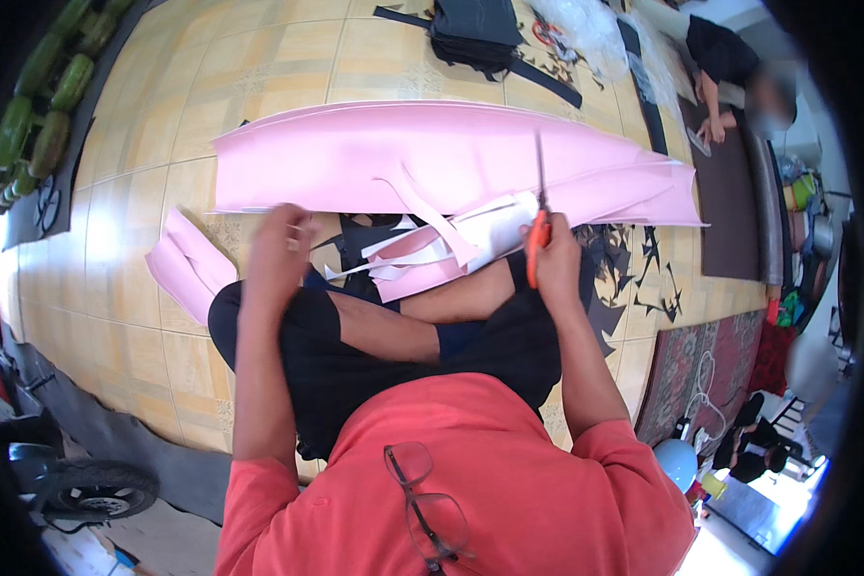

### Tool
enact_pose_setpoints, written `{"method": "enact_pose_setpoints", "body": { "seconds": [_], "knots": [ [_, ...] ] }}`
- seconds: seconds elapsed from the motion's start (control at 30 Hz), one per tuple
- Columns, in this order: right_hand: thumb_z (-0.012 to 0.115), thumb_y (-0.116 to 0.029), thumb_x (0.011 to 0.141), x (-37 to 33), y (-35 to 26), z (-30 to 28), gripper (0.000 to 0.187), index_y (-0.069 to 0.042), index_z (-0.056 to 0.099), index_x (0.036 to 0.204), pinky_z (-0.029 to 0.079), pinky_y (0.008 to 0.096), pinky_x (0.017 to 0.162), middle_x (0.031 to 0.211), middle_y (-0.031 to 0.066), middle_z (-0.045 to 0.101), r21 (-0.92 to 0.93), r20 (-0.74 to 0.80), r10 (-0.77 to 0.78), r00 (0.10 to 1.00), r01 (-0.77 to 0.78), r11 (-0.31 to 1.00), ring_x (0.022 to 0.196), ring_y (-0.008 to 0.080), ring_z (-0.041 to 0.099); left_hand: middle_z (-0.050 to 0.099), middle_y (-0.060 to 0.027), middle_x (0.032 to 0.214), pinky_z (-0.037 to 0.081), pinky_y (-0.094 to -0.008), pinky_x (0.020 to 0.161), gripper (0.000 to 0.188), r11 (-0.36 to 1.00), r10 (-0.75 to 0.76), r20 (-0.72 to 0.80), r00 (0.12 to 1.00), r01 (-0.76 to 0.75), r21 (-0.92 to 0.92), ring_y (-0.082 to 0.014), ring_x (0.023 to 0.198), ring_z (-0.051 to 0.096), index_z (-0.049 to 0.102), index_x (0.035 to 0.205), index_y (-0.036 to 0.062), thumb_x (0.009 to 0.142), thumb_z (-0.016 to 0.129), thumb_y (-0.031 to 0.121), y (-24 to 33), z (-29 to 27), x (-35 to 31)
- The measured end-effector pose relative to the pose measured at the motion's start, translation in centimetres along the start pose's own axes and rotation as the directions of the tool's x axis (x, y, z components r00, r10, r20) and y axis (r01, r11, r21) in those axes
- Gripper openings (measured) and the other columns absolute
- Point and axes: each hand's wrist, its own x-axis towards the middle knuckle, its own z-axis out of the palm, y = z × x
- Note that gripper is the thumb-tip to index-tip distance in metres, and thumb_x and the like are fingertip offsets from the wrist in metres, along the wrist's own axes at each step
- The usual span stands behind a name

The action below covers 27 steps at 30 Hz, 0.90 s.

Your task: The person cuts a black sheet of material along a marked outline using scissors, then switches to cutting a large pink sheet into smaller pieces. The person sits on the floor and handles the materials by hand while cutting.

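Note:
Orange-handled scissors (539, 242) are gripped in my right hand (559, 264), their dark blades pointing up and away from me. My left hand (280, 254) is raised over my left knee with curled fingers; motion blur hides whether anything is between them. Across the floor in front of me lies a long stack of pink sheets (374, 158). Between my hands, narrow pink and white cut strips (432, 221) lie on a smaller pink piece (418, 278) beside a white roll-like sheet (499, 230). Another curved pink piece (190, 264) rests left of my left knee.
Black scraps (634, 278) litter the tiles by my right knee. A black fabric stack (475, 34) and clear plastic (590, 38) lie farther off. At the far right a person (725, 58) reaches over a dark sheet (730, 211). A patterned rug (701, 374) lies at right.

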Motion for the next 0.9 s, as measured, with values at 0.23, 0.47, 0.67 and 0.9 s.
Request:
{"method": "enact_pose_setpoints", "body": {
  "seconds": [0.23, 0.47, 0.67, 0.9],
  "knots": [
    [0.069, -0.019, 0.088, 1.2, 5.9, 0.3, 0.025, 0.001, 0.056, 0.096, 0.048, 0.0197, 0.050, 0.079, 0.0047, 0.062, 0.463, 0.072, 0.169, 0.983, -0.183, 0.867, 0.061, 0.0081, 0.061, 0.062, -0.0210, 0.106, 0.049, -0.0477, 0.079, 0.024, 0.879, 0.109, 0.272, 0.956, -0.220, 0.423, -0.0413, 0.095, 0.061, 0.061, 0.102, 0.0023, 0.080, 0.066, 0.009, 0.7, 13.0, -0.3],
    [0.068, -0.019, 0.089, 1.9, 6.2, 0.1, 0.026, 0.001, 0.055, 0.101, 0.048, 0.0206, 0.050, 0.082, 0.0063, 0.063, 0.628, 0.070, 0.248, 0.966, -0.236, 0.742, 0.063, 0.0091, 0.062, 0.061, -0.0207, 0.087, 0.047, -0.0477, 0.072, 0.019, 0.868, 0.424, 0.032, 0.905, -0.416, 0.273, -0.0407, 0.083, 0.060, 0.058, 0.094, 0.0020, 0.076, 0.054, -0.005, 7.8, 6.6, -1.0],
    [0.065, -0.015, 0.089, 2.5, 7.3, 2.1, 0.032, 0.002, 0.051, 0.112, 0.051, 0.0329, 0.063, 0.095, 0.0176, 0.066, 0.478, -0.167, 0.093, 0.982, -0.002, 0.879, 0.079, 0.0255, 0.066, 0.061, -0.0210, 0.083, 0.048, -0.0433, 0.071, 0.012, 0.912, 0.361, -0.155, 0.920, -0.314, 0.263, -0.0385, 0.083, 0.061, 0.060, 0.090, 0.0020, 0.078, 0.060, -0.002, 9.8, 2.1, 0.2],
    [0.064, -0.025, 0.082, 3.7, 3.4, 1.9, 0.049, -0.001, 0.048, 0.121, 0.050, 0.0476, 0.082, 0.104, 0.0192, 0.067, -0.002, 0.296, 0.124, 0.947, -0.129, 0.992, 0.100, 0.0373, 0.064, 0.063, -0.0218, 0.100, 0.049, -0.0424, 0.077, 0.024, 0.869, 0.384, -0.203, 0.901, -0.278, 0.409, -0.0372, 0.092, 0.062, 0.061, 0.104, 0.0027, 0.080, 0.066, 0.005, 3.5, 2.0, 6.6]
  ]
}}
